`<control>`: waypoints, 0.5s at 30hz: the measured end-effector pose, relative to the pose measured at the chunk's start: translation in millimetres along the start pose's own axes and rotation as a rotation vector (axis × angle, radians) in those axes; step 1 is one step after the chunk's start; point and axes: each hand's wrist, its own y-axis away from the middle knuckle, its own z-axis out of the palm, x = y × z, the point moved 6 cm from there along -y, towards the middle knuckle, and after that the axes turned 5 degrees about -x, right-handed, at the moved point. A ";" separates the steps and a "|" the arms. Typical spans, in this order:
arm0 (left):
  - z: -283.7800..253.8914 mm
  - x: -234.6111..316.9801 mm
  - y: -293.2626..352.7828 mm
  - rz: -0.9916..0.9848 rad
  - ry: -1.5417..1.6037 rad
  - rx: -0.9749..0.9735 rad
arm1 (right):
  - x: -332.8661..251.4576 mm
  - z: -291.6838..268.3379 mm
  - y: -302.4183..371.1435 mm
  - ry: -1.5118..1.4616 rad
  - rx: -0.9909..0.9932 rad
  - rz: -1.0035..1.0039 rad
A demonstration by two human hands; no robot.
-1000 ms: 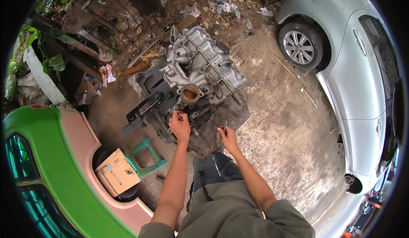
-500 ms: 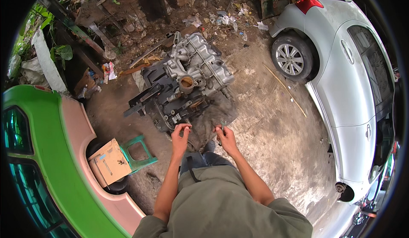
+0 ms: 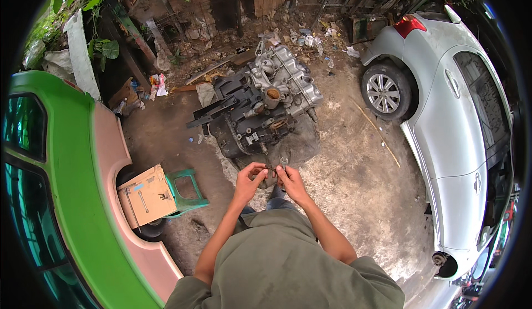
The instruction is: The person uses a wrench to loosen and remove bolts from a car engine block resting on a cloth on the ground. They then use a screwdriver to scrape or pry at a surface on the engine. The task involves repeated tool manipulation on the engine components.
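In the head view, the left hand [image 3: 250, 181] and right hand [image 3: 291, 184] are meeting just below the centre of the frame, nearly touching. The right hand is pinching a metal tool [image 3: 284, 160], its silvery end showing above the fingers, which are hiding the rest. The left thumb and fingertips are closing around one side of a small dark part [image 3: 271, 171] between the hands — whether they are gripping it, one cannot tell.

Above centre, a grimy engine [image 3: 263, 107] is resting on a dark sheet [image 3: 303, 144]; the hands are overlapping the sheet's near edge. An olive shirt [image 3: 260, 264] is blocking the lower centre.

A green-and-pink car body [image 3: 72, 165] is filling the left side. Beside its wheel opening, a cardboard box [image 3: 155, 212] is bearing a wrench [image 3: 143, 201], next to a green stool [image 3: 191, 204] — what is supporting the box stays hidden. At right, a silver car [image 3: 438, 126] is standing near a thin stick [image 3: 380, 137]. Scattered litter [image 3: 310, 40] is lying along the top, and leaves [image 3: 108, 49] are hanging upper left.
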 end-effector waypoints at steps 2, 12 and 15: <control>-20.2 0.9 23.3 -0.022 0.021 0.010 | 4.5 23.4 7.3 0.031 -0.019 -0.006; -106.1 12.3 155.5 -0.085 0.177 0.027 | 59.4 176.9 73.2 0.018 0.090 0.006; -121.2 18.7 203.4 -0.140 0.202 0.038 | 61.7 215.3 112.5 0.017 0.104 0.095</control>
